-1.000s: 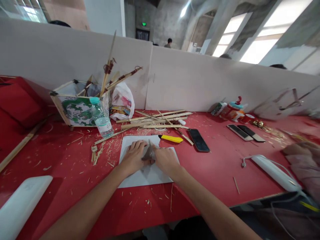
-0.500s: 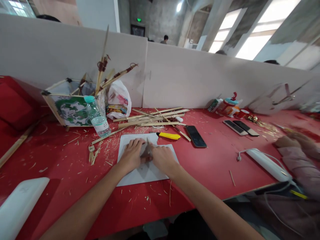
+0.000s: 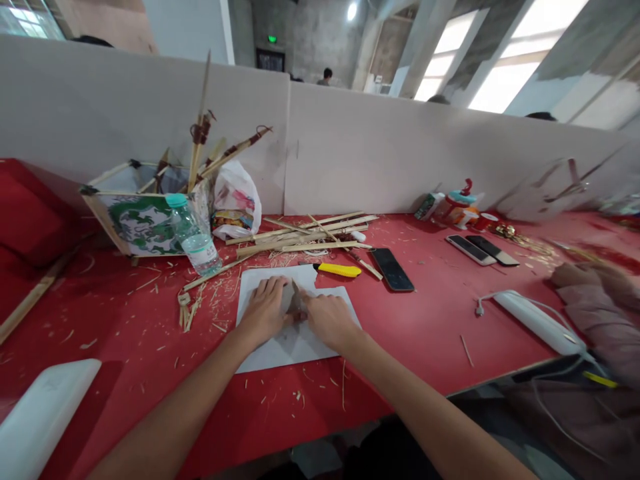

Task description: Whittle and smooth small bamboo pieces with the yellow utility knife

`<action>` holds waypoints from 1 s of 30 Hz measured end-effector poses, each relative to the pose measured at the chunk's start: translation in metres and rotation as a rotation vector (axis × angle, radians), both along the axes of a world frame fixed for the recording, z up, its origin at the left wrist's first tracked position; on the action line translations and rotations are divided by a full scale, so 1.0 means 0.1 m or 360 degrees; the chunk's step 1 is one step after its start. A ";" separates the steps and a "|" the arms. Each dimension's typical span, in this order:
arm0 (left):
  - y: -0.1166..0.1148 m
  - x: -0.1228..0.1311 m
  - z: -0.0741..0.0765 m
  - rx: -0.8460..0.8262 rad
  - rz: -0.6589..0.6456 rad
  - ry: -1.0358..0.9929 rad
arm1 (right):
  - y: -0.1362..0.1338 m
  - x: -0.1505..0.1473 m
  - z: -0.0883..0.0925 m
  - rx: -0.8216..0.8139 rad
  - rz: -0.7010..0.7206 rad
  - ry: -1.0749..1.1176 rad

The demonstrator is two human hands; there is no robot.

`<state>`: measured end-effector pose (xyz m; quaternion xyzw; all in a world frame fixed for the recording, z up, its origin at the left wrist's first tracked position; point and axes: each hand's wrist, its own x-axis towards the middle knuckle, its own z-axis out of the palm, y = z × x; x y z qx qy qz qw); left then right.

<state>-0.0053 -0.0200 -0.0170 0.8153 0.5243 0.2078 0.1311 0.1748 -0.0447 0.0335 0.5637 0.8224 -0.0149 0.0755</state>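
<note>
A sheet of white paper (image 3: 320,353) lies on the red table, and both hands rest on it. My left hand (image 3: 265,307) presses down with its fingers extended and side by side, its thumb pointing in toward the right hand. My right hand (image 3: 327,320) is closed on a knife (image 3: 296,299) with a pointed, greyish blade. A brownish part, perhaps the handle, shows between the hands; the fingers hide the rest. Just beyond the paper lies a yellow utility knife (image 3: 340,270), touched by neither hand.
Bamboo strips (image 3: 310,237) and shavings are scattered behind and left. A water bottle (image 3: 196,243) stands by a painted box (image 3: 143,223). A phone (image 3: 393,270) lies to the right. A co-worker's sleeve (image 3: 595,313) is at far right; a white partition (image 3: 400,160) rises behind.
The view has shifted slightly. Both hands keep nearly the same place on the paper, and the knife blade stays between them at a slightly different angle.
</note>
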 end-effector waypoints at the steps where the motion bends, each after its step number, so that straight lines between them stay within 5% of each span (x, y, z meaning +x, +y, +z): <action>1: 0.00 0.01 0.01 -0.0004 0.0013 0.0002 | -0.07 0.04 0.00 -0.0010 0.0007 -0.0010; 5: -0.01 0.02 0.04 -0.0036 0.0001 -0.0001 | -0.25 0.18 0.00 -0.0046 -0.0006 -0.0043; 13: -0.01 0.00 0.02 -0.0036 -0.0013 0.0013 | 0.07 -0.02 -0.03 0.0030 -0.0049 -0.0002; 21: -0.01 0.02 0.01 -0.0038 0.0011 -0.0010 | -0.32 0.17 -0.07 -0.0029 -0.0006 -0.0061; 30: -0.02 0.01 -0.01 -0.0012 -0.0008 0.0037 | 0.12 -0.06 0.01 0.0036 -0.0017 -0.0029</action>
